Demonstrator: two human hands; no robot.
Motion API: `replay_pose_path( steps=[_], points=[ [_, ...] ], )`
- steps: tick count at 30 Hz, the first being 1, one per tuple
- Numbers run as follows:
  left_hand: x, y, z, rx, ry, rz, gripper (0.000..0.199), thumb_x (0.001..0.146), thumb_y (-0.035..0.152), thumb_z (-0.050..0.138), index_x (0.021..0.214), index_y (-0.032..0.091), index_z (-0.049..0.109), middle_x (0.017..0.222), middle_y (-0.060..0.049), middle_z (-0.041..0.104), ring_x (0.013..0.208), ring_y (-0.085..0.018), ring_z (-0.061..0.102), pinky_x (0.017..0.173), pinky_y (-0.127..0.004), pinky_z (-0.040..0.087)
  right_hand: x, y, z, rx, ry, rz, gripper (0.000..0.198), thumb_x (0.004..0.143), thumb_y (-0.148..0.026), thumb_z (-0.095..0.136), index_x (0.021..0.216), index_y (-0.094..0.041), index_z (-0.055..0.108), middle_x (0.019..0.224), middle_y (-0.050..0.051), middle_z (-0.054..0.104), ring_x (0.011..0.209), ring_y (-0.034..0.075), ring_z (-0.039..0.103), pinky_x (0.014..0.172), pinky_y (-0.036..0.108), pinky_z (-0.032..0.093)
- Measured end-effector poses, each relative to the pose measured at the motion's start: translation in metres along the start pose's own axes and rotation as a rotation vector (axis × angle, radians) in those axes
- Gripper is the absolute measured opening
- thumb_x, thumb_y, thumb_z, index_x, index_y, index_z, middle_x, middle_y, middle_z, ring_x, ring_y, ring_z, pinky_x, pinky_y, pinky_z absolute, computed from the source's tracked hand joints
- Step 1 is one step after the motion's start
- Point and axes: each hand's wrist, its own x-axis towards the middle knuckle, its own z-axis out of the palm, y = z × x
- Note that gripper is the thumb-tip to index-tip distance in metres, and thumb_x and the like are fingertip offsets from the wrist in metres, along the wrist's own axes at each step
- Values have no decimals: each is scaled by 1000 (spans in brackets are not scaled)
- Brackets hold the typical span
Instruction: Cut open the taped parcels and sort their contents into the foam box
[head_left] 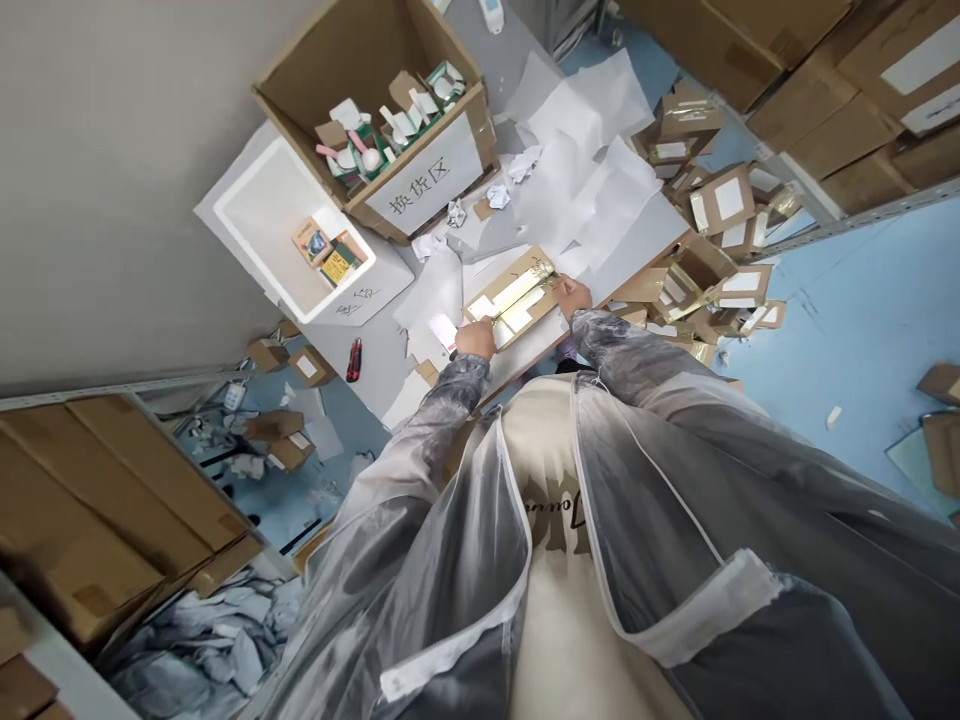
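A small flat cardboard box [514, 327] lies on the table before me, with white labels and shiny clear-yellow packing tape [525, 284] along its top. My left hand [476, 341] is closed at the box's left end. At the opposite end my right hand [573, 296] has its fingers pinched together on the edge where the tape ends; whether they grip the tape or only the cardboard is too small to tell. A white slip with red print [443, 333] lies beside my left hand. Further left rests a red and black utility knife [355, 360].
A large open carton [482, 130] of small boxes stands at the back, beside a white foam bin [352, 297] holding a few boxes. White packing sheets [577, 190] and crumpled paper [497, 196] cover the right side. Opened boxes [724, 200] heap right of the table; shelves flank both sides.
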Motion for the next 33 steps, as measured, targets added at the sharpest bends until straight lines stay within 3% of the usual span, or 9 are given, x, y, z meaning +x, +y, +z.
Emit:
replay_pose_path(
  steps=[3,7,10,14,18,21,25,29,33],
  points=[
    [-30,-26,20,-41,16,-21,51,123,25,51,169,9,65,138,-33,82,131,-46,83,110,-52,56,2,-7,1,-62,65,23,82,116,-80,55,156,-16,88,134,17,93,141,46,83,132,54,65],
    [-53,-34,38,-80,44,-11,51,128,38,41,164,12,68,139,-32,82,128,-45,83,107,-50,56,0,-24,1,-229,23,47,66,120,-67,57,141,-15,91,142,25,90,144,48,79,140,60,57],
    [-67,-41,49,-132,85,16,50,129,44,42,157,14,71,140,-31,83,129,-45,83,107,-48,56,-6,-40,2,-284,71,49,69,124,-60,54,159,-9,82,158,30,83,160,46,71,151,66,40],
    [-84,-62,67,-239,157,-56,53,130,47,39,156,15,73,142,-30,83,128,-45,83,105,-48,58,-14,-67,7,-610,138,-322,79,119,-37,54,191,-2,50,196,32,44,190,42,36,154,77,19],
    [-93,-74,87,-500,202,-190,58,130,49,46,178,20,64,133,-23,89,122,-44,86,102,-46,63,-11,-94,16,-1042,-423,-852,99,98,-20,68,192,1,45,204,27,31,195,47,17,156,78,7],
    [-92,-65,98,-771,179,-154,61,130,44,55,189,31,58,127,-12,93,113,-35,89,104,-40,66,-8,-105,28,-1094,-700,-1022,105,95,-22,70,193,0,43,205,26,31,195,48,19,157,78,10],
    [-84,-43,104,-978,184,-175,61,131,41,54,190,29,60,124,-9,95,104,-29,90,106,-36,68,-8,-113,43,-1124,-651,-1016,89,109,-37,65,190,-4,50,200,28,40,189,52,30,153,82,15],
    [-78,-23,104,-972,230,-267,58,129,36,58,186,31,67,143,-11,92,129,-35,88,114,-40,67,-7,-126,49,-1220,-656,-1017,82,118,-51,69,187,-8,55,188,32,54,175,53,45,148,79,24],
    [-84,-2,107,-929,231,-333,60,128,37,59,187,33,65,149,-15,90,140,-41,85,120,-46,64,-13,-135,58,-1345,-642,-1013,79,122,-50,62,184,-3,55,178,36,59,164,54,49,136,75,40]
  ],
)
